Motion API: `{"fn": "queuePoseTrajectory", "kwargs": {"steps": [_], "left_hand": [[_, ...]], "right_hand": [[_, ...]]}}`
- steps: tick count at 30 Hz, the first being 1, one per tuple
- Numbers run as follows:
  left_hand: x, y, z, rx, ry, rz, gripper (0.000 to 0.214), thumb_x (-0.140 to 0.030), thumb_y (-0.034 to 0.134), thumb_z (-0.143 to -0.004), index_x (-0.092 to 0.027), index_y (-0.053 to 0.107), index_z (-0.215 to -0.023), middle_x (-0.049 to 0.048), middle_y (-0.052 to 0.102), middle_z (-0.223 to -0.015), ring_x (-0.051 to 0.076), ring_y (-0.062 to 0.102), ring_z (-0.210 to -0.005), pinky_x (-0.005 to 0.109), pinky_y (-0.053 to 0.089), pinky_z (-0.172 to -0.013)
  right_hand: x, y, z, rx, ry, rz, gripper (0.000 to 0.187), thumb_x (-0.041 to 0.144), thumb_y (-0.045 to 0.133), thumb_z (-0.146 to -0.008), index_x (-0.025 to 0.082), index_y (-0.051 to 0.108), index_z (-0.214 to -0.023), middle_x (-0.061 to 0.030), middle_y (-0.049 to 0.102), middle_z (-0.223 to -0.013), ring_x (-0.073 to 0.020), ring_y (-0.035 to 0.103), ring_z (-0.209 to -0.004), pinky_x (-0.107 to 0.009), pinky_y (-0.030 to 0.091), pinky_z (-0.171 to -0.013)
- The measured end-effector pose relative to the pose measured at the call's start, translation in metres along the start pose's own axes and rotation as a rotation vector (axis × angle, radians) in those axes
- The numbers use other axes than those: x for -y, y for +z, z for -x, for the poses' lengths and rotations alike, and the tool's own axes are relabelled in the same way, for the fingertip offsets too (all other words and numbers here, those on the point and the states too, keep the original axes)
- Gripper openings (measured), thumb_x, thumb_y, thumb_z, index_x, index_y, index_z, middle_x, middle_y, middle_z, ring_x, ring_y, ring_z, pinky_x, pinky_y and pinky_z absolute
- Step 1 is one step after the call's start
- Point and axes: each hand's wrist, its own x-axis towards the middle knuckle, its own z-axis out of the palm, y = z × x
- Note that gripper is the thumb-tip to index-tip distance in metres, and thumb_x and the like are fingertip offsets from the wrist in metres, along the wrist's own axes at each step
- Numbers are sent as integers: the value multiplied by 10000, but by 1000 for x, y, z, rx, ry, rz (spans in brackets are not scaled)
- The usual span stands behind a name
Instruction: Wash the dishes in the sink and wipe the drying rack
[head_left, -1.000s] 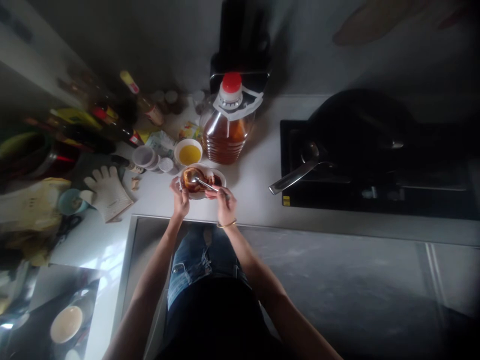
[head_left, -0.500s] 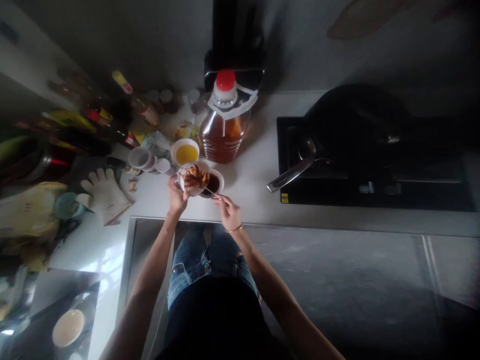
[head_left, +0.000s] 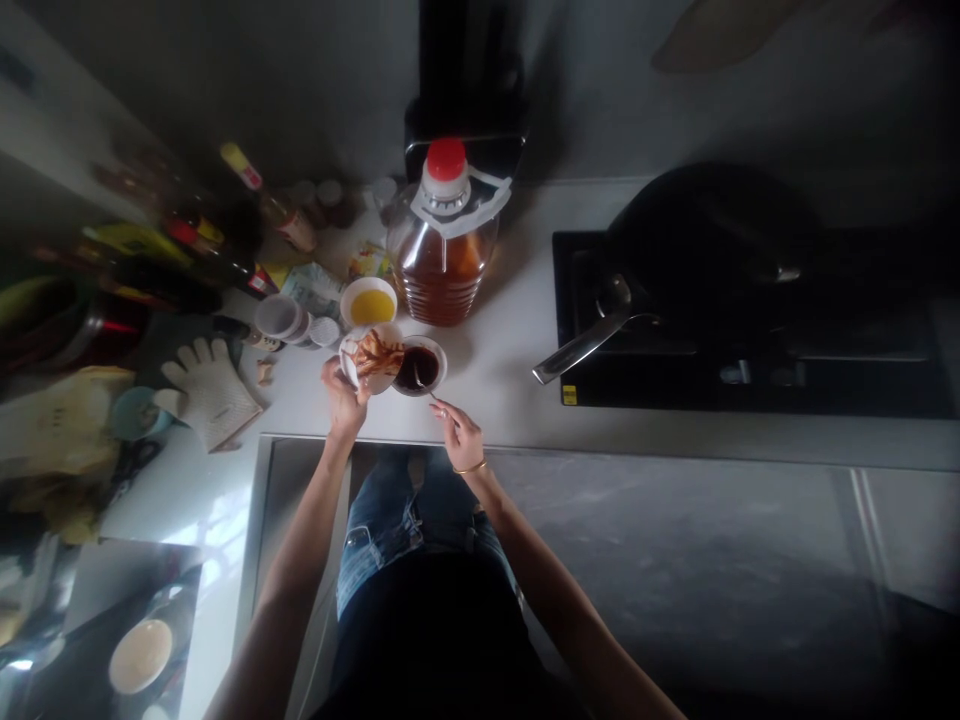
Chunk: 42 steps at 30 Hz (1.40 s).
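My left hand (head_left: 347,400) is closed on the rim of a white bowl (head_left: 375,357), tilted and smeared inside with reddish-brown sauce. Close on its right, a second white bowl (head_left: 439,382) stands on the counter with dark red-brown sauce (head_left: 415,365) in it. My right hand (head_left: 460,433) pinches the handle of a spoon (head_left: 422,380), whose head dips into that dark sauce. Just behind the tilted bowl is a small white bowl of yellow liquid (head_left: 372,307).
A large oil jug (head_left: 444,260) with a red cap stands behind the bowls. To the right, a ladle (head_left: 583,347) rests across the black stove (head_left: 675,375), near a dark wok (head_left: 705,225). A white glove (head_left: 212,393), jars (head_left: 281,318) and several bottles are on the left.
My left hand has moved the tilted bowl a little left, away from the other bowl. Less sauce shows inside it. The spoon has gone from the tilted bowl's edge into the dark sauce.
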Motion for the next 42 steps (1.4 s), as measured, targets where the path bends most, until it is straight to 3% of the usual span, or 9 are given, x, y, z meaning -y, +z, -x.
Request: {"fn": "queuePoseTrajectory", "kwargs": {"steps": [4,8,13,18,22,28,34,39,42], "left_hand": [[-3,-4,0,-22,-39,42,612,-621,453,-925,-151,355,-1303,193,442,-1271,279,584,-1149,423,559,-877],[-8,0,0,-59,-84,105,603,-618,462,-926,-164,340,-1304,190,455,-1260,267,577,-1157,414,557,-893],[-22,7,3,-63,-302,285,749,-710,386,-915,-182,230,-1422,183,542,-1213,253,629,-1083,415,551,-882],[-37,11,9,-27,-370,410,806,-738,351,-907,-177,175,-1458,239,511,-1340,279,592,-1198,454,477,-1020],[-40,11,13,-27,-383,424,775,-728,360,-910,-203,210,-1460,230,425,-1449,282,505,-1316,476,383,-1117],[-27,5,8,-28,-335,392,855,-755,388,-879,-162,196,-1465,249,411,-1414,299,502,-1296,458,429,-1073],[-13,7,7,-4,-243,178,828,-736,493,-843,-199,264,-1430,211,397,-1362,292,533,-1199,440,512,-919],[-16,11,9,63,-160,44,749,-677,517,-858,-157,339,-1368,209,447,-1286,308,554,-1158,487,489,-948],[-19,13,11,83,-160,57,754,-675,513,-859,-149,331,-1368,211,445,-1286,311,555,-1158,492,493,-949]], "right_hand": [[0,4,-7,-38,92,-40,336,378,409,-1027,192,677,-1108,-79,788,-963,-188,773,-787,-321,636,-758],[4,-1,-12,-66,92,-29,339,399,429,-1018,186,687,-1076,-83,789,-934,-199,772,-765,-347,641,-757],[31,-4,-10,-143,60,-181,320,391,440,-1019,208,671,-1145,-81,780,-1010,-198,770,-873,-345,651,-794],[69,32,-10,21,36,-339,325,386,406,-1029,228,652,-1171,-70,778,-1030,-174,768,-873,-314,653,-795],[79,55,-10,15,100,-399,360,409,397,-1030,186,645,-1166,-84,783,-1001,-180,770,-844,-317,645,-799],[62,43,-7,49,220,-357,443,513,381,-1014,194,671,-1119,-70,791,-897,-186,768,-753,-301,642,-730],[30,21,-7,22,78,-132,387,421,370,-1026,211,668,-1152,-86,780,-1011,-197,766,-876,-355,632,-835],[5,4,3,-5,0,-23,375,359,358,-1025,221,664,-1194,-89,768,-1062,-194,749,-963,-361,630,-875],[3,3,9,-35,5,-47,384,386,360,-1026,224,665,-1194,-93,767,-1066,-201,752,-960,-376,639,-860]]}}
